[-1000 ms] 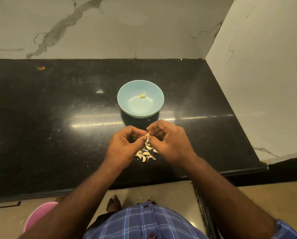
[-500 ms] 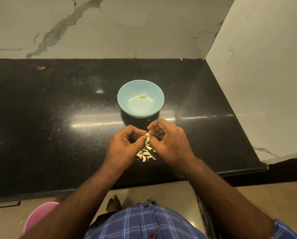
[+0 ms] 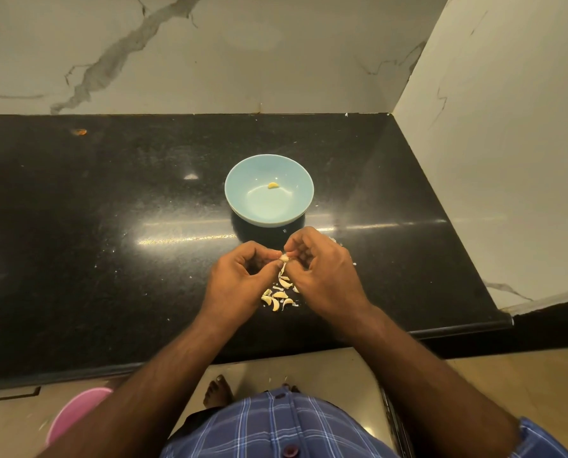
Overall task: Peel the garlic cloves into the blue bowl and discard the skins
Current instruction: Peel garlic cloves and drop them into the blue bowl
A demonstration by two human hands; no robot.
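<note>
A blue bowl (image 3: 239, 200) stands on the black counter (image 3: 110, 259) with one peeled yellow clove (image 3: 273, 185) inside. Just in front of it my left hand (image 3: 239, 282) and my right hand (image 3: 325, 276) meet, both pinching a single small garlic clove (image 3: 284, 258) between their fingertips. A thin strip of skin hangs down from that clove. Below the hands lies a pile of several unpeeled cloves (image 3: 277, 297) on the counter, partly hidden by my right hand.
Marble walls close the counter at the back and on the right. A pink bin (image 3: 74, 414) sits on the floor at the lower left, under the counter's front edge. Small skin flakes lie around the hands and bowl.
Both hands have shifted slightly toward the bowl while working the same clove; a strip of skin now hangs from it.
</note>
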